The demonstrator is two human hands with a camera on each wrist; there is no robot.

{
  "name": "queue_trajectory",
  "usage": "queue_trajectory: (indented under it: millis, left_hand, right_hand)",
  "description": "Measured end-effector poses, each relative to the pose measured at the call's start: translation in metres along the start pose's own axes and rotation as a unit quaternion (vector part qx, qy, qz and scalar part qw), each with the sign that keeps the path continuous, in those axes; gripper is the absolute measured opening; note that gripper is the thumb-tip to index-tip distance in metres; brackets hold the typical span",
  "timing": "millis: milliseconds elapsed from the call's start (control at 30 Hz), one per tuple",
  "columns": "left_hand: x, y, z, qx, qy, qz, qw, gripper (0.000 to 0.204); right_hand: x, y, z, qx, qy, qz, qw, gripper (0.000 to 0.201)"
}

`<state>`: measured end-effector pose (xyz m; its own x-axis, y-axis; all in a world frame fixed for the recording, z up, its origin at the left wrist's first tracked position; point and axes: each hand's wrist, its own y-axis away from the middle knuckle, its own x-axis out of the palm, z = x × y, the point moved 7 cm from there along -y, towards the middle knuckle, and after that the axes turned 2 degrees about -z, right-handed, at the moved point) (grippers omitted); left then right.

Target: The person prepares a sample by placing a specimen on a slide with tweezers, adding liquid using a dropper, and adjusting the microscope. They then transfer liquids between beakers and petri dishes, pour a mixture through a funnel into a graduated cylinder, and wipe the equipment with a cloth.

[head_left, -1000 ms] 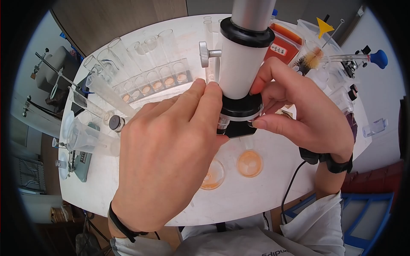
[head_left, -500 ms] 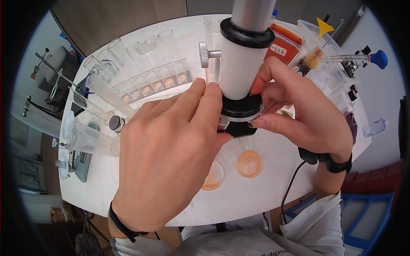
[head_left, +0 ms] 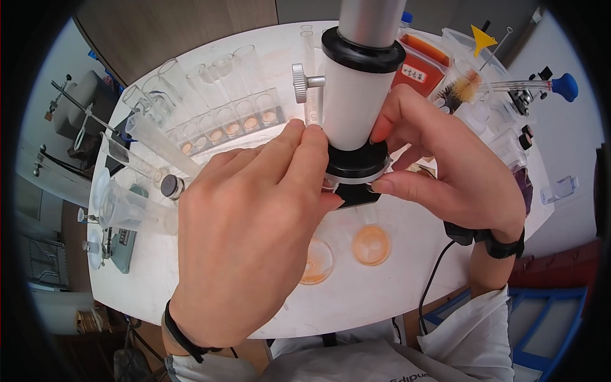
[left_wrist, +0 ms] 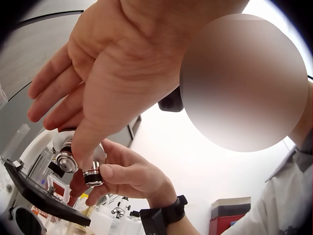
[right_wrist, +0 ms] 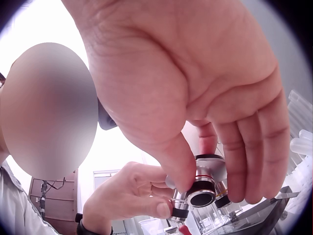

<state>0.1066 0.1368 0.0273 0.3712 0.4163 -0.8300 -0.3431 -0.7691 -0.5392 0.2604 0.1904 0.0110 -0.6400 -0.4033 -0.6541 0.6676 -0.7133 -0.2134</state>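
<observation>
My left hand (head_left: 254,213) and right hand (head_left: 452,159) work at opposite sides of the microscope's revolving nosepiece (right_wrist: 212,168), which sits at the lower end of the white body tube (head_left: 356,95). Left grip: thumb set against an objective lens (right_wrist: 179,211), index and middle fingers held long and close together along the far left side; the nosepiece is pinched between thumb and fingers, although the exact finger contact is hidden. Right grip: index finger bent to the black collar (head_left: 356,159), thumb tip at its lower silver rim, pinching the nosepiece edge from the right; the remaining fingers lie behind it. Adjacent parts: the knurled knob (head_left: 299,83) projects left from the tube, above my left fingertips. Below the assembly, on the white table (head_left: 394,305), are two round dishes (head_left: 371,245) with orange contents, side by side. Beyond my left hand stands the tube rack (head_left: 270,119); a black-capped vial (head_left: 172,186) is beside that hand.
</observation>
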Motion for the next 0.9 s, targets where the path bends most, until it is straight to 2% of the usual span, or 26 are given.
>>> queue_trajectory:
  millis: [100,233,333,600,733,900]
  left_hand:
    - [-0.0002,-0.0001,-0.0003,-0.006,0.004,-0.002,1.0,0.053]
    - [-0.0018,-0.0006,-0.0016,-0.012,0.012,0.0,1.0,0.05]
    - [0.0019,0.0003,-0.0001,0.033,-0.043,-0.039,0.998,0.049]
    - [0.003,0.0016,0.0026,0.019,-0.01,-0.002,1.0,0.06]
    - [0.0009,0.001,0.0025,0.003,0.031,0.024,0.999,0.067]
    - [0.0027,-0.0002,0.0026,-0.011,0.039,0.027,0.999,0.062]
  right_hand:
    - [-0.0008,0.0013,0.0019,-0.024,0.042,-0.008,0.999,0.045]
    - [-0.0001,0.0016,-0.0012,-0.007,0.032,-0.012,0.999,0.049]
    - [0.0001,0.0021,0.0006,0.015,0.032,-0.006,0.999,0.052]
    - [0.0004,0.002,0.0007,0.0,0.051,-0.012,0.999,0.055]
    - [0.0012,0.0019,0.0002,0.039,0.014,0.001,0.999,0.052]
    - [-0.0002,0.0025,0.0029,0.033,0.011,0.003,0.999,0.05]
